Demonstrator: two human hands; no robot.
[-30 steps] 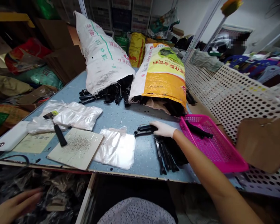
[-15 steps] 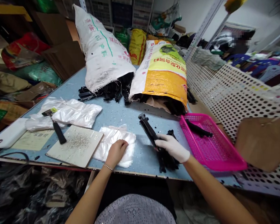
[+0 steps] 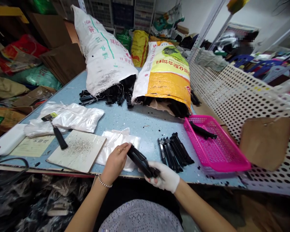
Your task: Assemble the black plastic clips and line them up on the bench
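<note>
**Both ends of the black parts (image 3: 138,158) now in hand**

Half a second ago the gloved right hand (image 3: 164,178) held these parts alone, above the row of black pieces (image 3: 173,153) at the right, while the left hand (image 3: 116,158) lay on the clear plastic bags (image 3: 119,138). Now the parts are over the near edge of the bench (image 3: 125,118), between the two hands, and the row lies uncovered, left of the pink basket (image 3: 215,146). The work appears to have turned from one-handed lifting to two-handed handling; how many parts are held is unclear.

The bare left hand has its fingertips together on the far left end, palm turned down. The right is wrapped around the near right end, fingers curled underneath, so the parts slant. Whether the left also touches a bag cannot be told.
</note>
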